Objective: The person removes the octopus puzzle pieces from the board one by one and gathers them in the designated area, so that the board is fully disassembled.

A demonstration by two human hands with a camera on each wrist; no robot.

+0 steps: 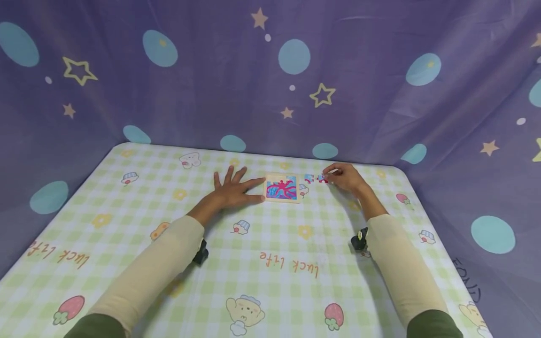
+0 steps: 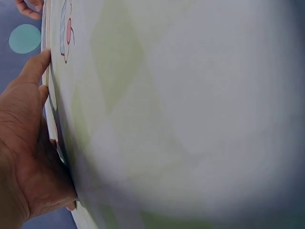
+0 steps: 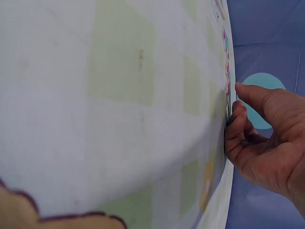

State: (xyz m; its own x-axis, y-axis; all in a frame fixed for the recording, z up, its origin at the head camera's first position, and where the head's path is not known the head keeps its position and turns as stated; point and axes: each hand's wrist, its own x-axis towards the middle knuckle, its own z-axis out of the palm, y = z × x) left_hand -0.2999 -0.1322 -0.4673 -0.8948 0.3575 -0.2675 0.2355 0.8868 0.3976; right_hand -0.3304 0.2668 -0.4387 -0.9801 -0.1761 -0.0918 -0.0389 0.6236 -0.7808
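A square wooden-framed puzzle with a pink octopus on blue lies on the table. Spread wide, the left hand touches the frame's left edge with thumb and index fingertips; the left wrist view shows this hand low at the table's surface. Right of the frame lies a loose blue-and-pink piece. Beside it, the right hand pinches another piece, partly covered by the fingertips. In the right wrist view the right hand has its lower fingers curled against the cloth.
A green-and-white checked cloth with printed cartoons covers the table. Behind and at both sides hangs a purple curtain with stars and blue ovals. Small dark devices are strapped at both wrists.
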